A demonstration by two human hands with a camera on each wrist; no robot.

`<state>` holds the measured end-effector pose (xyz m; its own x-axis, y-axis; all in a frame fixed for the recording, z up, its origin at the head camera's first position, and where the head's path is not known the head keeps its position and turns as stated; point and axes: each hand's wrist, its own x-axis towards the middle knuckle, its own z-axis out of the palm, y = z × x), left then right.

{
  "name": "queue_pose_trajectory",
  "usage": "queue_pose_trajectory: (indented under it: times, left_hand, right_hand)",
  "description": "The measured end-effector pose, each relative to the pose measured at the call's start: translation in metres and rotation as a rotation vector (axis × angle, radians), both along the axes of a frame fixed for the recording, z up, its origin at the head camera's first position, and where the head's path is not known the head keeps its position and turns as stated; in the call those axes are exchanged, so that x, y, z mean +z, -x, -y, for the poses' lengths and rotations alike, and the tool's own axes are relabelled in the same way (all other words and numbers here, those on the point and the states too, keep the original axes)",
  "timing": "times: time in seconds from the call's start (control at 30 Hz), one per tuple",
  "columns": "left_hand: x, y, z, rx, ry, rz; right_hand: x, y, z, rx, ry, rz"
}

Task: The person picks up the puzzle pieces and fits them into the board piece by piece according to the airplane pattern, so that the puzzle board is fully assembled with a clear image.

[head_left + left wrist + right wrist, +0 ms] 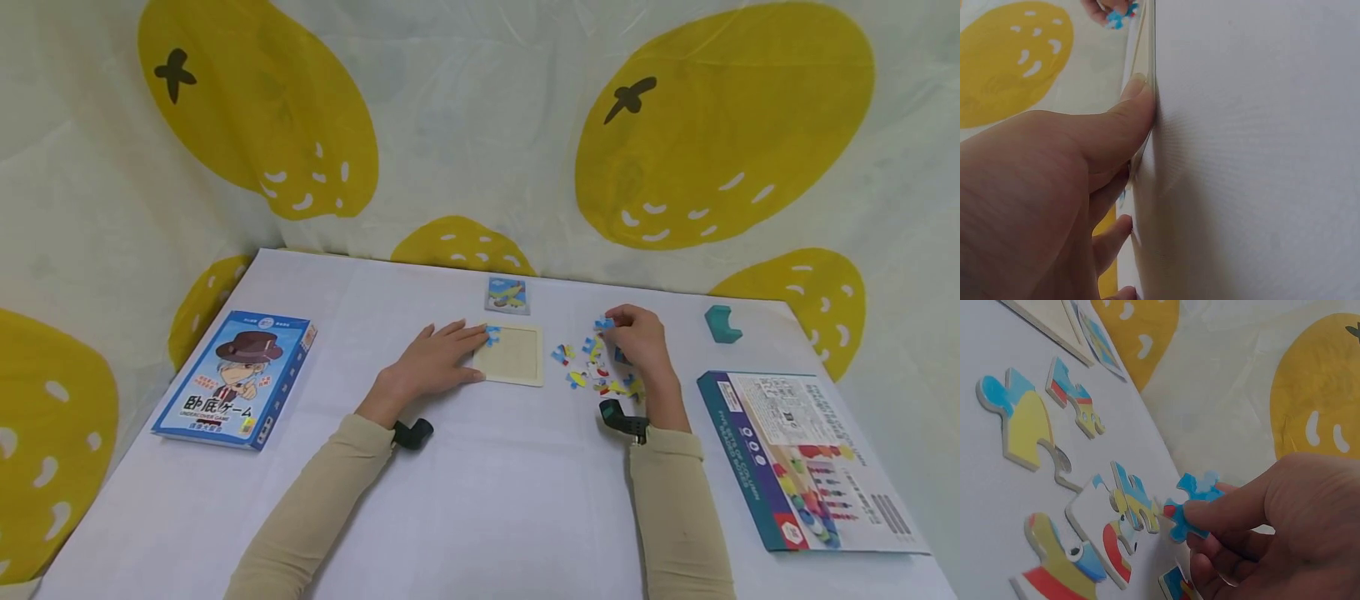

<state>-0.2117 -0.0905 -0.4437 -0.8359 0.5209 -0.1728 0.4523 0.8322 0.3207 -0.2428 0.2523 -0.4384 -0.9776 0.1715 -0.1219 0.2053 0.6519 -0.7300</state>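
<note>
A square wooden puzzle tray (513,354) lies mid-table with a blue jigsaw piece (492,335) in its upper left corner. My left hand (431,362) rests flat at the tray's left side, fingers stretched out, fingertips by that piece. In the left wrist view the thumb (1125,122) touches the tray's edge. Right of the tray, my right hand (641,342) pinches another blue jigsaw piece (1200,486), with a bit of red on it, above the table. Several loose pieces (1025,428) in yellow, blue, red and white lie below it, some overlapping.
A small airplane picture card (507,295) lies behind the tray. To the left is a blue game box (232,379). On the right lie a large flat toy box (813,462) and a teal curved block (722,325). A patterned curtain (480,125) hangs behind the table.
</note>
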Motion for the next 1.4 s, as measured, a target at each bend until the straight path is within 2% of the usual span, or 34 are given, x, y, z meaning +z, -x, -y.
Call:
queue_pose_trajectory:
  times: [0.17,0.3,0.53,0.77,1.1,1.4]
  left_hand:
    - [0.000,0.000,-0.001,0.002,0.012,0.001]
    - [-0.002,0.001,-0.001,0.000,0.020,-0.002]
    - [-0.003,0.002,0.000,-0.002,0.019,-0.009]
    - [-0.001,0.002,0.000,0.002,0.027,-0.007]
    - [0.000,0.001,0.000,-0.001,0.021,-0.006]
    - [0.000,0.002,0.000,-0.007,0.017,-0.010]
  right_hand:
    - [0.001,0.001,0.007,0.031,0.007,-0.050]
    - [0.002,0.001,0.015,0.089,-0.019,-0.083]
    - [0.005,0.001,0.037,0.172,-0.037,-0.059]
    - [0.004,0.002,0.056,0.235,-0.014,-0.106]
    - [-0.002,0.004,0.079,0.237,0.025,-0.117]
    - [-0.009,0.003,0.099,0.265,0.076,-0.173]
